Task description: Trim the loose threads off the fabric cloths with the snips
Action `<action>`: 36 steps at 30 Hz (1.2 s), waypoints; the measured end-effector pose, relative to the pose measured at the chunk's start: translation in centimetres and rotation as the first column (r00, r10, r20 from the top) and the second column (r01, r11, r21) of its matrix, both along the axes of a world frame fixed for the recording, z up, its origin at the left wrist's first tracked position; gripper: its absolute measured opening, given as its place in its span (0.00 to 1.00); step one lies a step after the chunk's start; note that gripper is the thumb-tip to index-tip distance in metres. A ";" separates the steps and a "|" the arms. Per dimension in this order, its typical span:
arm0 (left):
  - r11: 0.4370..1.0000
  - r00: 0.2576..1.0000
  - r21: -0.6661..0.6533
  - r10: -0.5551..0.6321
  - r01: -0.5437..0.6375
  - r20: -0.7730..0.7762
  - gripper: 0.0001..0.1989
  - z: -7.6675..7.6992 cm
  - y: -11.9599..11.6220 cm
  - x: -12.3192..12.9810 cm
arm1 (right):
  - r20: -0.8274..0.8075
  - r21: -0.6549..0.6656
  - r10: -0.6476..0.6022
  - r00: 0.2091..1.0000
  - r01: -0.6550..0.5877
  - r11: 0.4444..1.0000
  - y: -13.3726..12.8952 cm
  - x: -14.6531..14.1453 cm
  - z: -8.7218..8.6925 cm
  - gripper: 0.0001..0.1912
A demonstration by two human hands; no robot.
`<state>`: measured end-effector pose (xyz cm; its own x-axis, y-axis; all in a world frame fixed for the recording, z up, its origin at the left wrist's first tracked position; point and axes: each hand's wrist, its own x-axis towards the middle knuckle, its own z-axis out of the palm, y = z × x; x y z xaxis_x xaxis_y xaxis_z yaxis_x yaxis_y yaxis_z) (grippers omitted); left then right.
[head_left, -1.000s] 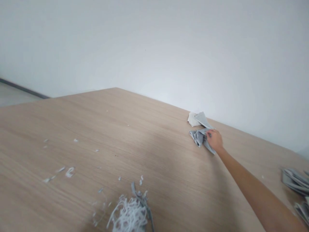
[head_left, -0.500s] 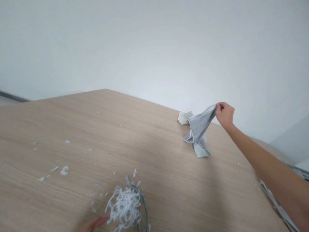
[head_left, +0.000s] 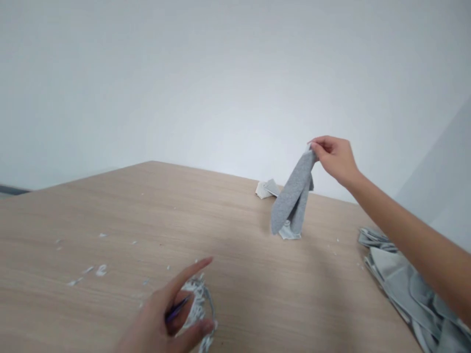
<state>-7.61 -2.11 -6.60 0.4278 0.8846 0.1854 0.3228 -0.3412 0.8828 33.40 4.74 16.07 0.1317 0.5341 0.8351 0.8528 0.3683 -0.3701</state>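
My right hand (head_left: 333,154) pinches the top end of a grey cloth piece (head_left: 292,193) near the table's far edge. The cloth hangs down in two narrow flaps above other small grey cloth scraps (head_left: 290,232). My left hand (head_left: 169,314) is at the bottom of the view, its index finger and thumb spread apart. Tucked against its curled fingers is a small purple tool with a dark, pointed tip (head_left: 177,310); most of it is hidden. Partly behind this hand lies a tangled heap of white thread trimmings (head_left: 198,299).
Stacked grey cloth pieces (head_left: 408,284) lie at the right, under my right forearm. Pale folded scraps (head_left: 263,189) rest by the far edge of the wooden table (head_left: 221,211). White bits of thread (head_left: 101,270) are scattered on the left. A white wall (head_left: 221,83) stands behind.
My right hand has moved left and up, lifting the grey cloth so that it hangs. My left hand has come further into view over the thread heap. The view has shifted, showing more stacked cloth.
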 end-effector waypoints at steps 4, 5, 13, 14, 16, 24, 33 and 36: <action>0.949 0.919 -0.135 -0.230 0.285 0.319 0.45 4.0 4.3 4.2 | -0.355 -0.188 0.313 0.881 -0.396 0.899 -5.0 -2.2 0.0 0.11; 0.898 0.865 -0.220 -0.263 0.382 0.428 0.46 4.3 5.2 5.3 | -0.431 -0.215 0.348 0.833 -0.469 0.857 -6.3 -2.8 -0.3 0.11; 0.535 0.673 -0.420 -0.480 0.733 0.563 0.35 1.5 3.7 10.9 | -0.763 -0.315 0.254 0.594 -0.685 0.657 -13.6 -6.9 -4.1 0.18; 0.514 0.660 -0.421 -0.494 0.747 0.566 0.35 1.4 3.0 11.0 | -0.768 -0.337 0.223 0.600 -0.676 0.655 -14.2 -7.3 -4.5 0.18; 0.500 0.638 -0.402 -0.526 0.767 0.563 0.38 1.5 1.6 10.8 | -0.768 -0.364 0.181 0.615 -0.651 0.666 -15.3 -8.2 -5.2 0.20; 0.676 0.709 -0.272 -0.535 0.685 0.459 0.41 4.4 -2.8 9.9 | -0.740 -0.367 0.093 0.666 -0.516 0.774 -16.7 -9.8 -7.3 0.19; 0.947 0.907 -0.145 -0.219 0.286 0.358 0.19 5.5 -4.2 12.7 | -0.791 -0.263 0.103 0.603 -0.487 0.833 -16.9 -10.7 -7.6 0.17; 0.945 0.904 -0.138 -0.232 0.297 0.359 0.22 4.8 -3.5 12.6 | -0.798 -0.212 0.125 0.590 -0.469 0.857 -17.5 -10.4 -7.6 0.16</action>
<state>4.98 -5.60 -1.80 0.5928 0.7794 0.2028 -0.0803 -0.1934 0.9778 23.02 -12.77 8.49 0.3759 0.8915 0.2529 0.0867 0.2379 -0.9674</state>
